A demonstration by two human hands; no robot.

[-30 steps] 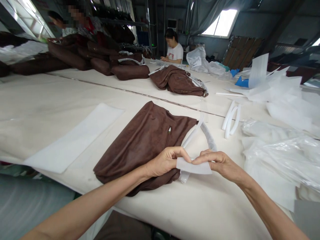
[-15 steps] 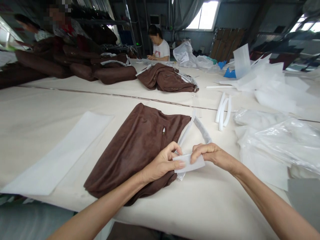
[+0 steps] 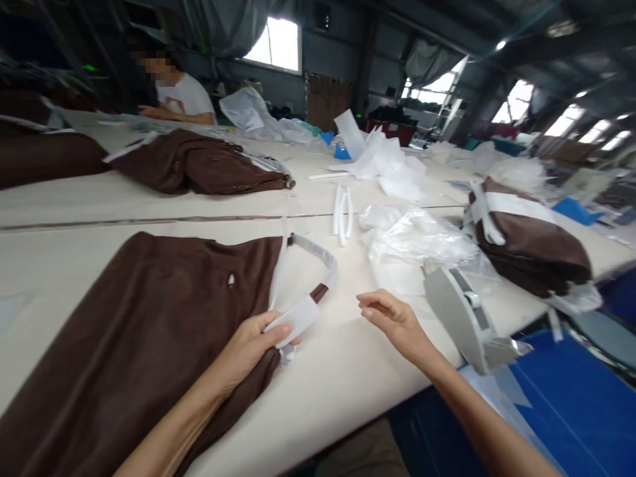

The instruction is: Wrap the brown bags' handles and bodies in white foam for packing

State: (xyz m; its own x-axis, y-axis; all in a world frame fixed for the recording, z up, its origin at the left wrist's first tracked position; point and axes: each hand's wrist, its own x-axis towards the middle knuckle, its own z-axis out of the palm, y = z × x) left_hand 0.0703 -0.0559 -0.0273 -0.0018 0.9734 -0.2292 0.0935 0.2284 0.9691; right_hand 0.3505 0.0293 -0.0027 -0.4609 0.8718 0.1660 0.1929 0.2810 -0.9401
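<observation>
A brown suede-like bag [image 3: 149, 318] lies flat on the cream table [image 3: 328, 371] in front of me. Its handle [image 3: 318, 255] is partly wrapped in white foam sheet. My left hand [image 3: 248, 348] pinches a white foam strip [image 3: 295, 318] around the handle's near end, at the bag's edge. My right hand [image 3: 392, 318] hovers just right of it, fingers loosely apart, holding nothing. It is nearest a grey tape dispenser [image 3: 467, 318] lying at the table's edge.
Clear plastic bags [image 3: 422, 242] lie right of the handle, with white foam tubes [image 3: 342, 212] behind. Another brown bag [image 3: 199, 169] sits further back, and a wrapped one [image 3: 531, 245] at right. A person in a white shirt [image 3: 183, 99] sits at the far side.
My right hand has let go of the white foam strip and moved right. The left hand keeps the strip on the handle. My view has swung to the right.
</observation>
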